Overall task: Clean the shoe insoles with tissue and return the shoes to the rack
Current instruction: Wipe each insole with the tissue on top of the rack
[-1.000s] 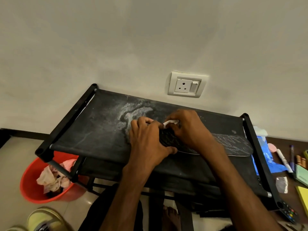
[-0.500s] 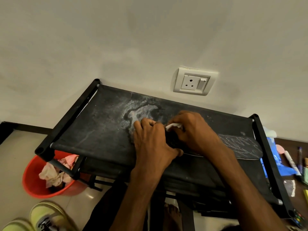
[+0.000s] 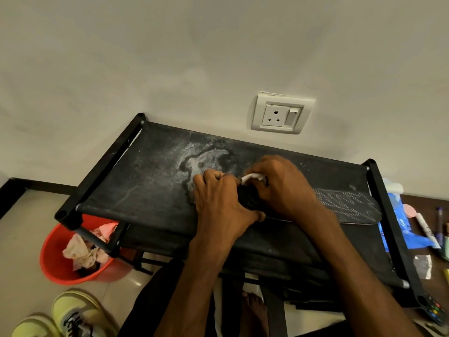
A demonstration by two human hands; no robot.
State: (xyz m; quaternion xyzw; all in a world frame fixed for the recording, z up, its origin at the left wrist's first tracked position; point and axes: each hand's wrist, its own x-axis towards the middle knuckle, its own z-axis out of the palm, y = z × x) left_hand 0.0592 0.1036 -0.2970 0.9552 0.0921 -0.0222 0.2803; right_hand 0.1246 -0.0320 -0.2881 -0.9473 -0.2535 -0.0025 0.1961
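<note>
insole [image 3: 345, 203] flat on shoe rack [image 3: 145, 186] top, right half | left hand [image 3: 218, 203] curled, gripping its end | right hand [image 3: 279, 188] pinching tissue [image 3: 252, 177] | likely thin, floppy, light: grip the edge

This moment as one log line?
left grip: holds dark patterned insole | right grip: holds white tissue against it | place: black fabric rack

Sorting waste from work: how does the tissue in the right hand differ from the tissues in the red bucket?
The tissue gripped by the right hand is white and held at the black insole; the bucket tissues are pinkish and lie loose in the red bucket. Both are crumpled.
</note>
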